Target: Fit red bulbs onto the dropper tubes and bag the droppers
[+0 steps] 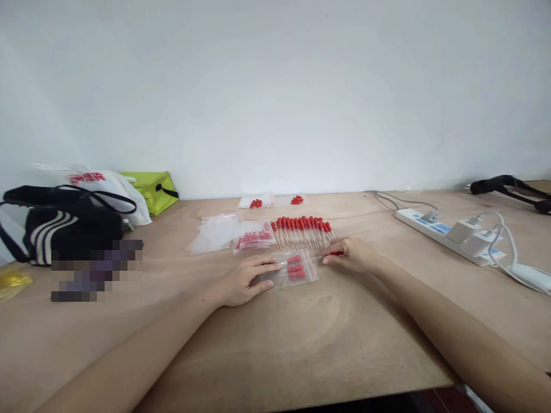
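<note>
A clear zip bag (307, 274) lies flat near the middle of the table, with several red-bulbed droppers (295, 268) inside it. My left hand (247, 281) grips the bag's left end, fingers on top and thumb at the near side. At the bag's right edge, my right hand (348, 255) pinches a dropper by its red bulb (336, 253). Its clear tube points left toward the bag; whether the tip is inside I cannot tell. Just beyond the bag, a row of droppers (303, 229) lies side by side, red bulbs facing the wall.
Left of the row are a bag of red bulbs (253, 240) and flat clear bags (215, 232). Two small bags with red pieces (256, 203) lie near the wall. A power strip (450, 236) with cables stands right; a black bag (73, 223) and a green bag (155, 192) sit left.
</note>
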